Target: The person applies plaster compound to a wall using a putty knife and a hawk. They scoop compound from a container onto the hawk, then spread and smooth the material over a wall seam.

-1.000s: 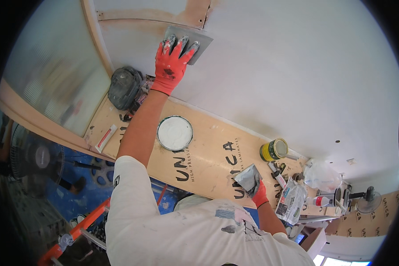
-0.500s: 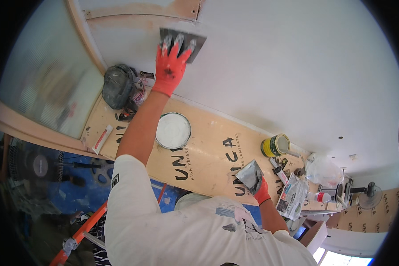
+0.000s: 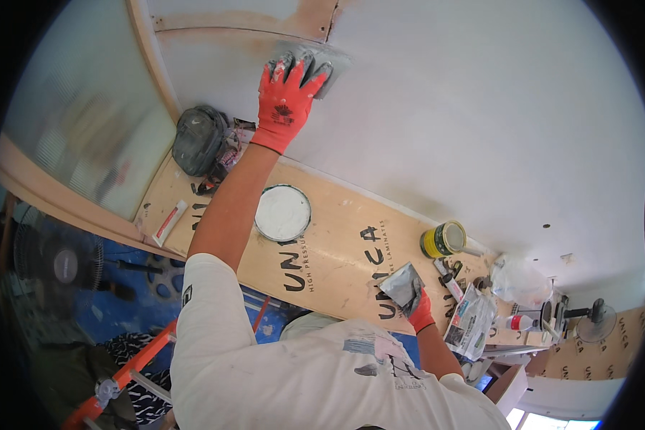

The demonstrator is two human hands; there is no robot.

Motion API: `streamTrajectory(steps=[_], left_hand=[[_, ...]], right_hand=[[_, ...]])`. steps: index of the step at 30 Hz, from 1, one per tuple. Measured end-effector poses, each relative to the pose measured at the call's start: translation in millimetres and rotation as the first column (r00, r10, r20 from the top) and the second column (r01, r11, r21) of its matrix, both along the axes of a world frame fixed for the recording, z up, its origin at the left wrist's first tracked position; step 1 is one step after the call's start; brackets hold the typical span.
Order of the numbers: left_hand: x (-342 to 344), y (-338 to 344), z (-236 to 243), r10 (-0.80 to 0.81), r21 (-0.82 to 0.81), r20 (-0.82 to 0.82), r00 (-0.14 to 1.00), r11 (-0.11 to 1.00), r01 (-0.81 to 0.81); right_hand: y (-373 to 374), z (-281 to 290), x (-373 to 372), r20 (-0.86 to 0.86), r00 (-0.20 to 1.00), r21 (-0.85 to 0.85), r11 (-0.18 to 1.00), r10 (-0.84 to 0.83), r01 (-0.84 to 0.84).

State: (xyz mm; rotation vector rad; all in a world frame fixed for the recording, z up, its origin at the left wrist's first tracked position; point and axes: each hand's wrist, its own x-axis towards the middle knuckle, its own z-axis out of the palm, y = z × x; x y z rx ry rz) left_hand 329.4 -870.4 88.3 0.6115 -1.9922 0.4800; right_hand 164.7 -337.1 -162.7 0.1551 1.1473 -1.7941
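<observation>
Wall (image 3: 466,122): pale, with reddish-brown patches (image 3: 304,20) above the fingers of the left hand (image 3: 287,100).
Frosted panel (image 3: 86,136): upright, well to the left of those fingers.
Tube (image 3: 170,223): white and red, lying on the bench (image 3: 344,215), below and left of the same fingers.
Dark bag (image 3: 199,140): also below and left of them, but nearer.
Left hand: red-gloved, its smeared fingers spread over a flat blade (image 3: 339,63) and holding it at the wall; its thumb is hidden.
Tub (image 3: 283,213): round, white inside, below the left fingers.
Right hand (image 3: 422,313): red-gloved, its fingers closed on a corner of a grey plate (image 3: 401,287), which extends up and left from them.
Tin (image 3: 443,240): yellow and dark, on the bench, above and slightly right of the right fingers.
Plastic bag (image 3: 521,278): clear, crumpled, farther right of them.
</observation>
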Motion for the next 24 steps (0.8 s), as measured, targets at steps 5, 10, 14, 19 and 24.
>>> streamTrajectory(steps=[5, 10, 14, 19, 24], left_hand=[[-4, -4, -3, -0.017, 0.021, 0.040, 0.999, 1.000, 0.016], [21, -6, -65, -0.046, 0.179, 0.185, 0.982, 0.984, 0.012], [40, 1, -87, -0.088, 0.228, 0.167, 0.982, 0.973, 0.048], [19, 26, -6, -0.118, 0.008, 0.015, 0.993, 0.993, 0.118], [-5, 16, 7, -0.066, 0.020, 0.022, 0.998, 0.998, 0.065]], right_hand=[[9, -6, -5, -0.013, 0.999, -0.035, 0.999, 0.033, -0.033], [7, -11, -1, 0.013, 1.000, 0.019, 1.000, -0.014, 0.013], [-1, 6, 4, -0.018, 1.000, 0.038, 0.999, 0.011, -0.011], [4, 11, 5, -0.013, 0.999, 0.051, 0.998, 0.036, -0.035], [7, -9, -4, -0.005, 1.000, -0.021, 1.000, 0.006, -0.006]])
